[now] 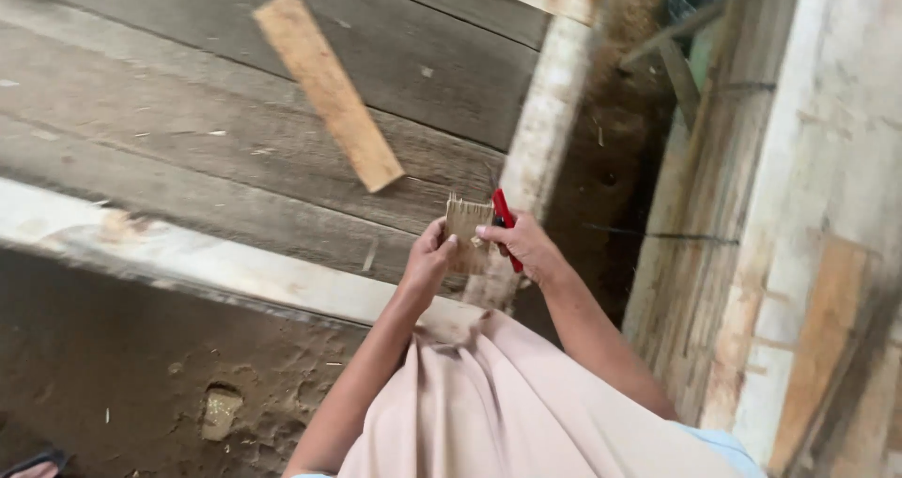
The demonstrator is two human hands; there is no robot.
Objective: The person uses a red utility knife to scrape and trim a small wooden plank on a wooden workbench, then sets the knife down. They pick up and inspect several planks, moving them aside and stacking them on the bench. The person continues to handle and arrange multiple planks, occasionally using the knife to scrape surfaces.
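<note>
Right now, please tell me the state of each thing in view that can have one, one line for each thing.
Left hand: closed on the left edge of the small wooden piece.
Right hand: gripping the red-handled tool, thumb on the wooden piece.
Small wooden piece: held upright between both hands, frayed top edge.
Red-handled tool: held against the piece's right side; open or closed, cannot tell.
Light wooden plank: lying flat, loose, diagonal on the grey boards.

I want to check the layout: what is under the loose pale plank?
The pale plank lies on grey floorboards. The part of the boards directly beneath it is covered and cannot be seen.
</note>
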